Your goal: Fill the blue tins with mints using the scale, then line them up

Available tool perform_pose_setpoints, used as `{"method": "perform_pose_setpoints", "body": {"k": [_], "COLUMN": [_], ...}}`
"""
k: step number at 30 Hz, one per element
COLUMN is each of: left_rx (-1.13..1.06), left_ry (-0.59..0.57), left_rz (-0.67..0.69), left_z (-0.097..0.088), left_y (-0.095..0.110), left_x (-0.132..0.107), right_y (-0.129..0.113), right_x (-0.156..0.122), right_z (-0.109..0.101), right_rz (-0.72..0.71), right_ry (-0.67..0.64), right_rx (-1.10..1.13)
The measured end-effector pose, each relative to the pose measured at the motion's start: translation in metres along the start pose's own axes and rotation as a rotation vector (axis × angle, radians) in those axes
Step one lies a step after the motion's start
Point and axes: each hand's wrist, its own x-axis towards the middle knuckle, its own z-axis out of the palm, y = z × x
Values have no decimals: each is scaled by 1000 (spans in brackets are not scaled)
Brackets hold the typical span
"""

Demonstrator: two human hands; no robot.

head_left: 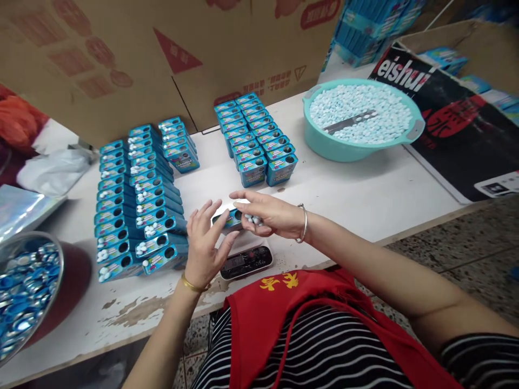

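Observation:
My left hand has its fingers apart and touches a small blue tin that lies on a small white scale. My right hand hovers over the tin, palm cupped around several white candies. Rows of the same blue tins stand to the left, and a second block of tins stands behind the scale. A teal basin full of white candies sits at the back right with a metal strip lying on them.
A round bowl of shiny blue lids stands at the left edge. Large cardboard boxes wall off the back of the white table. A black printed box lies to the right.

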Motion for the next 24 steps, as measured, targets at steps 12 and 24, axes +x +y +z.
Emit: {"method": "perform_pose_setpoints", "body": {"k": [12,24], "left_rx": [-57,-54], "left_ry": [4,-140], "left_rz": [-59,-82], "left_z": [0,5], "left_y": [-5,-10], "left_x": [1,4], "right_y": [-10,-8], "right_x": [1,-8], "right_z": [-1,-17], "right_rz": [106,42], "right_ry": [-88,-177], "right_rx": [-35,61]}}
